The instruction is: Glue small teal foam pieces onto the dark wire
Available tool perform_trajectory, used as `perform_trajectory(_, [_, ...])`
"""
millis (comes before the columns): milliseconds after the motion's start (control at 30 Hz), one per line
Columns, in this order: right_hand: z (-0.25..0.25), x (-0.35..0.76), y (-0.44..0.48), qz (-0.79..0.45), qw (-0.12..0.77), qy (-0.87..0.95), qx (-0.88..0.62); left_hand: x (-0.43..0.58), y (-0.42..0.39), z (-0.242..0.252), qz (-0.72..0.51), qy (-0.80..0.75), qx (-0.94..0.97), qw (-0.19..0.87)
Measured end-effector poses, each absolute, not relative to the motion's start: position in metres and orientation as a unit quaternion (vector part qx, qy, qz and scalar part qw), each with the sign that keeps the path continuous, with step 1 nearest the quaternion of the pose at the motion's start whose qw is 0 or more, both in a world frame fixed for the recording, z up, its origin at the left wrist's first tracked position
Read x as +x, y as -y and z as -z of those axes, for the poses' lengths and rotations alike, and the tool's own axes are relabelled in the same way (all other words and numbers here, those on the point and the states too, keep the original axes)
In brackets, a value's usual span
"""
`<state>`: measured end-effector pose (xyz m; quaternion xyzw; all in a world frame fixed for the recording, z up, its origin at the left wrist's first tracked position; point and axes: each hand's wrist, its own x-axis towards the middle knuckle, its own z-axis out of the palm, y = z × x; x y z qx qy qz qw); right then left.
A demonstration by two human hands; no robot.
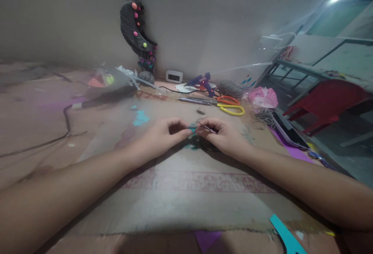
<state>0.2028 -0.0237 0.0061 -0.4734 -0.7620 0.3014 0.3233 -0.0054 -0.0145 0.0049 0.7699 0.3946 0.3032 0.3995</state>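
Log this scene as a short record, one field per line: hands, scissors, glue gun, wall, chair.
Left hand: pinches a small teal piece
Right hand: holds a thin dark item, kind unclear
Scissors: yellow and orange handles, lying beyond the hands
Glue gun: purple, behind the scissors
Wall: dark crescent ornament with coloured balls
Chair: red, right of view

A small teal piece (192, 129) is pinched beside a thin object (207, 128).

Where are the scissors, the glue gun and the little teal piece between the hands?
Scissors (211, 102): head view, on the blades near the handles.
Glue gun (206, 85): head view, on its purple body.
Teal piece (192, 128): head view, on its small uncovered part.
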Motion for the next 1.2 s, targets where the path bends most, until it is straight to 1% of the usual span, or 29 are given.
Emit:
perform_trajectory(100, [-0.008, 0.204, 0.025, -0.27, 0.326, 0.78, -0.461, -0.005, 0.014, -0.006, -0.31, -0.398, 0.772, 0.387])
perform_trajectory(267, [-0.014, 0.213, 0.027, -0.111, 0.355, 0.835, -0.406, -0.005, 0.013, -0.005, -0.321, -0.397, 0.771, 0.381])
perform_trajectory(433, [-0.012, 0.22, 0.02, 0.019, 0.311, 0.873, -0.375, -0.005, 0.016, -0.007, -0.317, -0.402, 0.779, 0.36])
perform_trajectory(533, [-0.01, 0.221, 0.016, 0.076, 0.294, 0.881, -0.362, -0.005, 0.017, -0.008, -0.314, -0.407, 0.786, 0.343])
perform_trajectory(767, [-0.01, 0.222, 0.015, 0.075, 0.252, 0.893, -0.365, -0.004, 0.018, -0.009, -0.307, -0.419, 0.79, 0.326])
perform_trajectory(1200, [-0.01, 0.222, 0.015, 0.076, 0.26, 0.899, -0.344, -0.003, 0.02, -0.013, -0.295, -0.427, 0.795, 0.315])
